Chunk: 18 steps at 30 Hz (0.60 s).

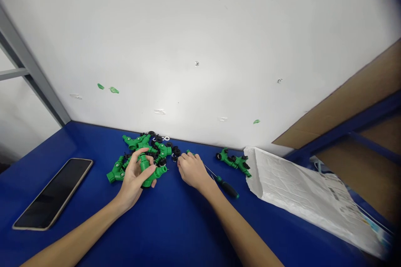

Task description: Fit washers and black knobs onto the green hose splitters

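Observation:
My left hand (138, 179) is closed around a green plastic Y-shaped hose splitter (147, 171), thumb across its front. My right hand (192, 169) rests low over the table beside the small black parts (176, 152), its fingers curled in; whatever they grip is hidden. A bit of green shows just past its fingertips. Right of that hand lies a screwdriver (229, 187) with a black and green handle, its thin shaft pointing toward the hand. More green splitters (115, 171) are heaped behind and left of my left hand, among black caps and white rings (167, 138).
A phone (53, 194) lies on the blue table (140, 233) at the left. Two green splitters with black fittings (233, 160) sit at the right, next to a white mailing bag (300, 192). A white wall (188, 50) closes off the back, with cardboard (344, 96) at the right.

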### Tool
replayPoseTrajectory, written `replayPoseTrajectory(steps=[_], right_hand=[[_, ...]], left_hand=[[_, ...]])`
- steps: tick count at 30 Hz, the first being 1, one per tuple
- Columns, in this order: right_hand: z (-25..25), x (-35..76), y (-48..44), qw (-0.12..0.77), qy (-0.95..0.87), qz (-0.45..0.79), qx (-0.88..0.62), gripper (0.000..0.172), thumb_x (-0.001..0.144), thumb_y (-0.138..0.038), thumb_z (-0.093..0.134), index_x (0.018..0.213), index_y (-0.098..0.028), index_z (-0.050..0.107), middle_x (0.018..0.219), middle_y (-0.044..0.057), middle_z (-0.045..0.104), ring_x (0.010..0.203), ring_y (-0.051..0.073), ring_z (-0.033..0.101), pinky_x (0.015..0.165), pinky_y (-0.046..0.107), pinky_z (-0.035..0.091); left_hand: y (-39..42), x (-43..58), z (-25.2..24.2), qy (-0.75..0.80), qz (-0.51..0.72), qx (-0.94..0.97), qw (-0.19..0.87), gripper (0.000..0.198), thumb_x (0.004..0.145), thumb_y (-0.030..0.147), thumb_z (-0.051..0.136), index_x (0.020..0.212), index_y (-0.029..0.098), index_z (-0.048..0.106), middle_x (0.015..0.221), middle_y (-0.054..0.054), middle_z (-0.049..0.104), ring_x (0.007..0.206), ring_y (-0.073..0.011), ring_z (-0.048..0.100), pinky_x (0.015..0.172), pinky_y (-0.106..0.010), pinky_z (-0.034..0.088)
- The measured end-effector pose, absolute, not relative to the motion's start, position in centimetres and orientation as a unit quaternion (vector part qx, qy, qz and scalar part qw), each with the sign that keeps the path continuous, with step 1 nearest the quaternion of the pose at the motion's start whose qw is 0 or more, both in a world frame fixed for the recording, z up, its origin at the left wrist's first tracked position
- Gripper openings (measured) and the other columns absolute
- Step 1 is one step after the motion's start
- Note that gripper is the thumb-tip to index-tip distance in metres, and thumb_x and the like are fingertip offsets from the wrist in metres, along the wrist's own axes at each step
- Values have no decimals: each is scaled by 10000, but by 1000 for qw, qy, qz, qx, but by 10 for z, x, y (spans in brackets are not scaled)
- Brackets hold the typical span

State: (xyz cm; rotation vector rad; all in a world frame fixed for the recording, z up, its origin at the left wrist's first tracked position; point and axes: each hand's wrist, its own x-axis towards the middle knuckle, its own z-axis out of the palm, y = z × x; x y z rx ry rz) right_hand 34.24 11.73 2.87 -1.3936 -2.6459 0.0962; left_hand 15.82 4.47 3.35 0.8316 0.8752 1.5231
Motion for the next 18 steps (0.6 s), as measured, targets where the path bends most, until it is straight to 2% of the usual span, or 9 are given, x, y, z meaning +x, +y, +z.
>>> replayPoseTrajectory(steps=[5,9,12,14,16,18], right_hand=[[37,359,115,146,-879,99,-443,127,929,-153,459,856,-180,559,894,54,628,844,183,565,758,296,416],[39,360,105,217,-864,161,-424,128,950,-176,428,869,-185,526,847,20,613,761,138,568,696,245,447],[41,352,90,332,-817,276,-382,145,957,-227,434,855,-186,528,825,23,599,720,135,555,639,241,449],[43,347,79,391,-780,344,-347,154,944,-249,467,820,-187,533,886,45,598,754,143,557,641,248,452],[45,344,71,403,-769,374,-326,162,929,-245,494,784,-188,536,949,63,593,793,149,560,655,254,455],[46,343,66,400,-769,384,-319,163,916,-231,509,761,-188,536,932,64,592,781,150,556,649,258,452]], left_hand=[[44,157,32,364,644,366,565,439,748,249,740,1111,267,493,896,23,500,666,-115,545,426,-229,498],[44,159,31,377,636,370,563,408,755,256,734,1076,258,482,877,40,492,609,-89,516,430,-232,499],[43,163,27,398,626,387,548,406,739,267,745,1029,250,462,853,53,489,576,-80,523,434,-235,508],[41,165,25,408,612,407,542,408,738,271,745,1012,246,444,841,58,489,548,-73,526,420,-229,503],[40,167,24,416,598,427,535,396,749,272,736,998,245,429,829,63,489,517,-66,522,397,-218,488],[38,168,23,422,591,441,528,377,759,272,726,978,243,419,815,67,483,507,-65,517,377,-208,477]])
